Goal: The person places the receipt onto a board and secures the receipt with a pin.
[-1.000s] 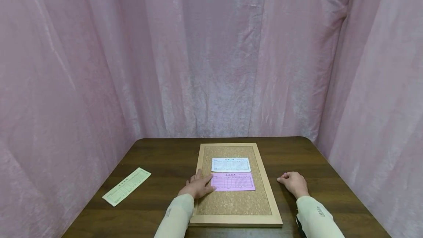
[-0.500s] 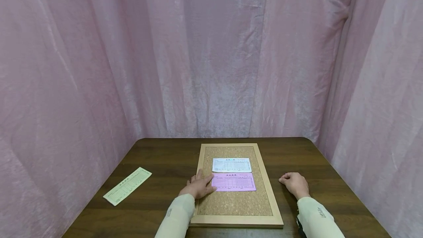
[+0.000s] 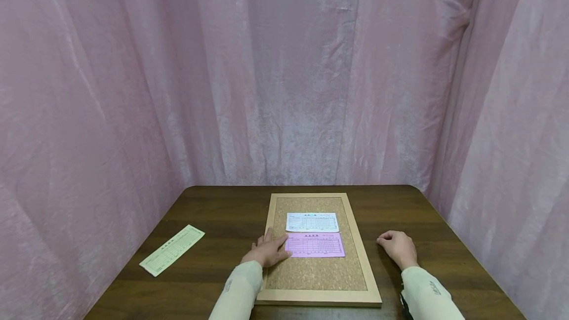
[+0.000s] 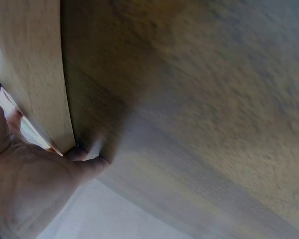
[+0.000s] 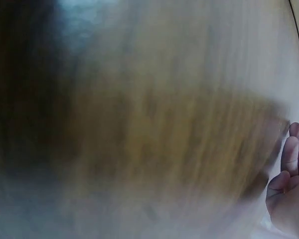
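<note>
In the head view my left hand (image 3: 266,252) lies with fingers spread across the left frame of a cork board (image 3: 317,275). Its thumb and index fingertip reach the left edge of a purple printed slip (image 3: 314,245). Just above that slip lies a pale blue printed slip (image 3: 312,222). My right hand (image 3: 399,248) rests on the table to the right of the board, its fingers loosely curled. No object shows in it, though its fingertips are partly hidden. The right wrist view also catches those curled fingers (image 5: 289,158), close over the wood surface.
A pale green printed slip (image 3: 172,250) lies slanted on the left of the dark wooden table (image 3: 213,211). The board's light wooden frame (image 3: 320,297) stands slightly raised above the tabletop. Pink curtains (image 3: 293,88) enclose the back and both sides.
My right hand has shifted very slightly to the right, while the whole head view has drifted a little. My left hand and the slips keep their places on the board.
</note>
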The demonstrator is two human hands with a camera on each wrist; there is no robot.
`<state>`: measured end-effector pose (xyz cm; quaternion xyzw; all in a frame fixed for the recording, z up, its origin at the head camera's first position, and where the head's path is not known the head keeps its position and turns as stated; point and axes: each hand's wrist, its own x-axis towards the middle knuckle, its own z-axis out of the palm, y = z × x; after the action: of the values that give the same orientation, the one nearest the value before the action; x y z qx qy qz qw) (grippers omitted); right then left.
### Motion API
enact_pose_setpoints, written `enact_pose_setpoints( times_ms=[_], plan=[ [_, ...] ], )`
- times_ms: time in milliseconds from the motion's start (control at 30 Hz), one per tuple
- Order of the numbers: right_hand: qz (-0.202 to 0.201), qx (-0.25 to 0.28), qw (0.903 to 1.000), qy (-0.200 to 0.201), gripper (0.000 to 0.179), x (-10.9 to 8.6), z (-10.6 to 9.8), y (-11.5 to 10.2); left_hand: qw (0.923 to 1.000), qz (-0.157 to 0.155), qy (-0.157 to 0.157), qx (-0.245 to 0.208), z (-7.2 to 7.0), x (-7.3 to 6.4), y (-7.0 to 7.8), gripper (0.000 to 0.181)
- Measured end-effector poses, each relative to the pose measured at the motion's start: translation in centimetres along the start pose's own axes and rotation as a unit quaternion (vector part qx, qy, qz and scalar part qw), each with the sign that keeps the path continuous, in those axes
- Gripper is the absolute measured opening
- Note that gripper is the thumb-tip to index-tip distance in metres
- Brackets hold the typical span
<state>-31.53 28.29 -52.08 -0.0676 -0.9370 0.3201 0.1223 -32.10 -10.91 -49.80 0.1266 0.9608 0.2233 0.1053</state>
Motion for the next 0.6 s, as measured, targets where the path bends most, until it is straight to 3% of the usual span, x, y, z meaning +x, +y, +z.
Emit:
enact_pose_setpoints(
  times_ms=[600],
  plan=[
    [0.015, 0.019, 0.9997, -0.001, 0.011, 0.08, 0.13, -0.18, 1.0000, -0.004, -0.001, 0.002, 0.12, 0.24, -0.06, 0.060]
  ],
)
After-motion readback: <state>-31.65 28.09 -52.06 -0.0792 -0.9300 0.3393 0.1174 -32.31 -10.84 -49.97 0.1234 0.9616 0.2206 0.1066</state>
